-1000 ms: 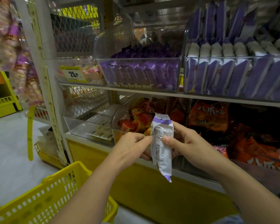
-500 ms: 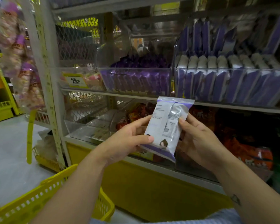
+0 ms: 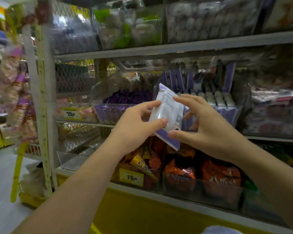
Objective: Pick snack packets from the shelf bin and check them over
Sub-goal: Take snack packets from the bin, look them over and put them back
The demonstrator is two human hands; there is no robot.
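We are facing a shop rack of grey shelves (image 3: 159, 51) crowded with clear bins, and the edges of the view are blurring. At far left, strips of hanging snack bags (image 3: 15, 92) are dangling beside a white upright post (image 3: 42, 107). On the middle shelf a yellow price tag (image 3: 71, 114) is showing 25, and next to it a clear bin (image 3: 108, 114) is holding dark purple packs. In front of that bin our left hand (image 3: 135, 127) is gripping the snack packet (image 3: 167, 114), with the thumb pressing across its front and the index finger curling against its left edge. The packet, white with purple ends, is hanging tilted in the air before the middle shelf, small print facing us. Under it, orange bags (image 3: 179, 173) are sitting in the lower shelf's bins. Our right hand (image 3: 208, 125) is pinching the packet's right side, index fingertip near the top and thumb at the lower purple end, the other fingers curving loosely. Behind it, a second bin (image 3: 230, 112) is holding upright rows of white-and-purple packs.
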